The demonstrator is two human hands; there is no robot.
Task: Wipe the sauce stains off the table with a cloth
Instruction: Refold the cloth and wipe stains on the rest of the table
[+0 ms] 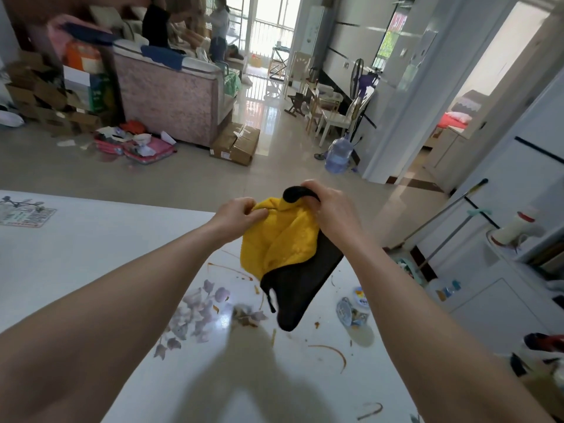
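Note:
A cloth (287, 245), yellow on one side and black on the other, hangs in the air above the white table (91, 254). My left hand (236, 213) pinches its upper left edge. My right hand (331, 209) grips its upper right corner. The black lower part dangles just above the tabletop. Brown sauce stains (331, 351) streak the glossy table under and around the cloth, more sauce stains (229, 267) lying near my left forearm. A purple flower print (198, 312) decorates the table surface.
A small open sauce tub (351, 309) lies on the table near its right edge. A printed card (24, 213) rests at the far left. Mop handles (442, 221) lean by white cabinets on the right. Beyond the table are cardboard boxes (235, 143), a water jug (337, 155), a sofa and people.

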